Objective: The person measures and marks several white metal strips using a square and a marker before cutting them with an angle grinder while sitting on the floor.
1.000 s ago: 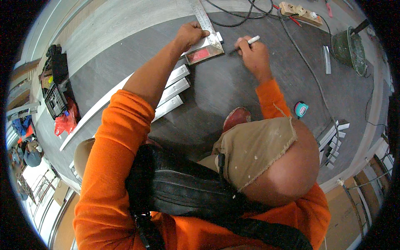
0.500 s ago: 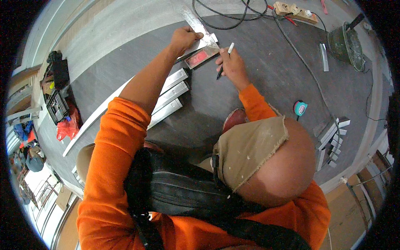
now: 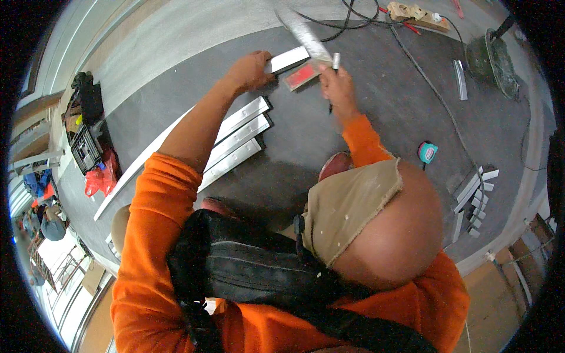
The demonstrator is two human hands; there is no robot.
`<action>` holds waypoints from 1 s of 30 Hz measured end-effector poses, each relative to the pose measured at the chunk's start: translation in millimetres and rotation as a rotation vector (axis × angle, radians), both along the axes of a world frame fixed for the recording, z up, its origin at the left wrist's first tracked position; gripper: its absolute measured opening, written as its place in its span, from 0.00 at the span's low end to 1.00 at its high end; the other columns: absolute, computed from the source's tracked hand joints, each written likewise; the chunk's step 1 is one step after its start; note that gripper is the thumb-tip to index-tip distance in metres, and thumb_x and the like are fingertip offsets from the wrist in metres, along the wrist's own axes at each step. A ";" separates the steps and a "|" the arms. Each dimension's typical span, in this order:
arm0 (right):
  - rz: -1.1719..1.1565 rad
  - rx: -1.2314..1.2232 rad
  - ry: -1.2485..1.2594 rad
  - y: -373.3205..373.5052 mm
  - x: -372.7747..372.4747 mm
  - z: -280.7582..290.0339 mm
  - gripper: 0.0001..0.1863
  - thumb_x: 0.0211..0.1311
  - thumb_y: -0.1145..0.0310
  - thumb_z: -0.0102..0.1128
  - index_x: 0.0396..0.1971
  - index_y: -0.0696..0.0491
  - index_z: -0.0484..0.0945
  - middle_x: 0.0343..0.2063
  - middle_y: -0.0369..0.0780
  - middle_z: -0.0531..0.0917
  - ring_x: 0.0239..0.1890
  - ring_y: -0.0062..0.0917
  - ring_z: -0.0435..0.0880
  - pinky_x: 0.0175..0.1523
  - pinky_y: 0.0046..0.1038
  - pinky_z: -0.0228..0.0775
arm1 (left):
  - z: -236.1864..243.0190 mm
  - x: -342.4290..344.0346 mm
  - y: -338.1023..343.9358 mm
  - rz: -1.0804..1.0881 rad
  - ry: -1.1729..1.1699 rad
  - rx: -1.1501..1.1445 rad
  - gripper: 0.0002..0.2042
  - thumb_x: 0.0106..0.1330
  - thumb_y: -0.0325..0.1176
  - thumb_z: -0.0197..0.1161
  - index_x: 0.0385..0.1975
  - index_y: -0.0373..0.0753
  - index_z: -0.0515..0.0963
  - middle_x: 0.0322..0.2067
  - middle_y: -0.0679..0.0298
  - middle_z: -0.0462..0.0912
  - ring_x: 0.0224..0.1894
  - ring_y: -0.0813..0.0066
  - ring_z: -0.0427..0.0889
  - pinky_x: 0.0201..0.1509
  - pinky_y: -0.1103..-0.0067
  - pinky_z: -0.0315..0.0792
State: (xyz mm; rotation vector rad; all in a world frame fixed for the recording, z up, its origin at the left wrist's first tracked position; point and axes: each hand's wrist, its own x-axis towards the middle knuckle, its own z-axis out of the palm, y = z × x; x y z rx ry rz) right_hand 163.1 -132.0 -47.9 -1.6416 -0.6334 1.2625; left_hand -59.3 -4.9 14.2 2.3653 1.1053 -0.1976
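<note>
My left hand [image 3: 250, 70] is closed on the near end of a long white metal profile [image 3: 288, 60] on the dark floor. In my right hand [image 3: 339, 89] is a try square, gripped at its corner, along with a dark marker with a white end [image 3: 336, 60]. The square's silver blade [image 3: 307, 36] points away from me, blurred by motion, and its stock with a red panel [image 3: 303, 74] lies just right of the profile. Several cut metal profiles [image 3: 238, 138] rest side by side nearer to me, below my left hand.
A teal tape measure [image 3: 428, 152] lies to the right, with short profile offcuts [image 3: 475, 200] beyond it. A black cable [image 3: 426, 85] crosses the floor from a power strip [image 3: 419, 16]. A dark bucket [image 3: 494, 63] stands far right; a red bag [image 3: 101, 175] is at left.
The try square has come off the profile and moved right, now held by my right hand. My left hand has let go of its blade and moved down-left onto the profile.
</note>
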 end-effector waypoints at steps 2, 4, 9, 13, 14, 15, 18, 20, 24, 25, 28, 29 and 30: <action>-0.075 0.067 0.196 -6.7 18.2 42.6 0.11 0.68 0.58 0.60 0.35 0.51 0.75 0.19 0.28 0.70 0.16 0.12 0.65 0.20 0.20 0.55 | 5.2 3.9 -2.8 -0.002 0.062 0.068 0.25 0.58 0.44 0.69 0.52 0.35 0.75 0.51 0.46 0.81 0.50 0.44 0.82 0.54 0.60 0.75; -0.114 0.139 0.343 -14.5 29.3 61.4 0.11 0.68 0.59 0.60 0.36 0.50 0.75 0.20 0.29 0.71 0.16 0.12 0.65 0.20 0.19 0.55 | 10.5 7.1 -10.5 -0.014 0.093 0.107 0.24 0.60 0.44 0.67 0.52 0.35 0.73 0.49 0.44 0.81 0.49 0.42 0.82 0.52 0.60 0.76; 0.043 0.048 0.325 -22.0 13.0 56.5 0.13 0.68 0.57 0.58 0.28 0.49 0.73 0.18 0.30 0.69 0.16 0.14 0.64 0.20 0.22 0.55 | 18.8 18.7 -14.4 0.208 0.079 -0.043 0.28 0.59 0.38 0.70 0.55 0.35 0.67 0.48 0.43 0.80 0.50 0.43 0.81 0.53 0.59 0.75; 0.051 0.019 0.487 -23.2 -29.6 58.5 0.12 0.70 0.59 0.57 0.32 0.50 0.73 0.20 0.30 0.71 0.16 0.15 0.64 0.20 0.22 0.55 | 9.6 15.1 -17.9 0.148 -0.021 0.141 0.36 0.56 0.38 0.74 0.63 0.39 0.62 0.54 0.44 0.76 0.54 0.45 0.78 0.56 0.59 0.73; 0.050 -0.001 0.498 -23.7 -31.5 51.8 0.11 0.71 0.59 0.56 0.32 0.51 0.73 0.21 0.31 0.72 0.16 0.15 0.64 0.20 0.22 0.55 | 8.7 15.0 -17.7 0.122 -0.004 0.125 0.37 0.57 0.39 0.74 0.65 0.41 0.63 0.55 0.45 0.75 0.54 0.45 0.78 0.57 0.60 0.72; 0.051 0.004 0.518 -25.2 -31.0 48.5 0.11 0.71 0.60 0.56 0.33 0.51 0.73 0.21 0.31 0.72 0.16 0.15 0.64 0.20 0.22 0.55 | 8.1 14.3 -17.2 0.096 0.014 0.108 0.37 0.57 0.39 0.74 0.66 0.43 0.63 0.56 0.46 0.75 0.55 0.45 0.77 0.58 0.60 0.72; 0.058 -0.001 0.546 -27.5 -29.4 47.4 0.11 0.71 0.61 0.56 0.32 0.51 0.73 0.21 0.31 0.72 0.16 0.15 0.64 0.20 0.22 0.55 | -2.9 6.5 -13.6 0.007 0.008 0.102 0.33 0.59 0.42 0.72 0.65 0.46 0.68 0.54 0.48 0.75 0.54 0.46 0.76 0.60 0.62 0.71; 0.075 -0.030 0.534 -23.8 -29.9 46.2 0.11 0.70 0.61 0.56 0.31 0.52 0.73 0.20 0.31 0.71 0.16 0.15 0.64 0.19 0.22 0.55 | -10.3 0.1 -8.9 0.009 -0.046 0.056 0.28 0.62 0.44 0.70 0.61 0.44 0.72 0.52 0.49 0.78 0.52 0.49 0.77 0.60 0.63 0.71; 0.111 -0.038 0.498 -20.2 -37.6 34.4 0.12 0.70 0.61 0.55 0.29 0.52 0.73 0.19 0.31 0.71 0.16 0.15 0.64 0.19 0.22 0.54 | -23.9 1.4 7.7 0.363 -0.382 -0.411 0.22 0.68 0.46 0.64 0.55 0.38 0.78 0.46 0.55 0.83 0.46 0.63 0.80 0.54 0.70 0.72; 0.108 -0.034 0.496 -20.0 -35.5 29.3 0.12 0.70 0.61 0.55 0.28 0.52 0.73 0.18 0.31 0.70 0.16 0.15 0.64 0.19 0.22 0.54 | -28.4 7.1 10.4 0.507 -0.504 -0.598 0.22 0.69 0.47 0.63 0.54 0.36 0.79 0.44 0.56 0.84 0.44 0.67 0.80 0.52 0.72 0.72; 0.088 -0.045 0.515 -19.4 -31.9 22.3 0.13 0.70 0.60 0.55 0.28 0.51 0.72 0.18 0.31 0.71 0.16 0.16 0.64 0.19 0.22 0.54 | -5.5 37.0 5.4 0.636 -0.513 -0.654 0.17 0.69 0.41 0.64 0.49 0.35 0.81 0.37 0.64 0.84 0.37 0.77 0.78 0.42 0.77 0.71; 0.085 -0.049 0.529 -18.0 -33.7 22.0 0.13 0.70 0.60 0.55 0.28 0.51 0.72 0.18 0.31 0.71 0.16 0.16 0.65 0.18 0.22 0.54 | -3.3 40.1 4.1 0.674 -0.523 -0.664 0.16 0.68 0.40 0.65 0.48 0.35 0.81 0.35 0.65 0.84 0.36 0.77 0.78 0.40 0.78 0.71; 0.085 -0.052 0.530 -16.4 -34.7 21.7 0.13 0.71 0.60 0.55 0.29 0.52 0.73 0.19 0.31 0.71 0.16 0.15 0.65 0.18 0.22 0.54 | -1.3 44.0 3.2 0.718 -0.543 -0.672 0.15 0.67 0.38 0.66 0.48 0.35 0.81 0.35 0.65 0.84 0.35 0.77 0.78 0.39 0.78 0.72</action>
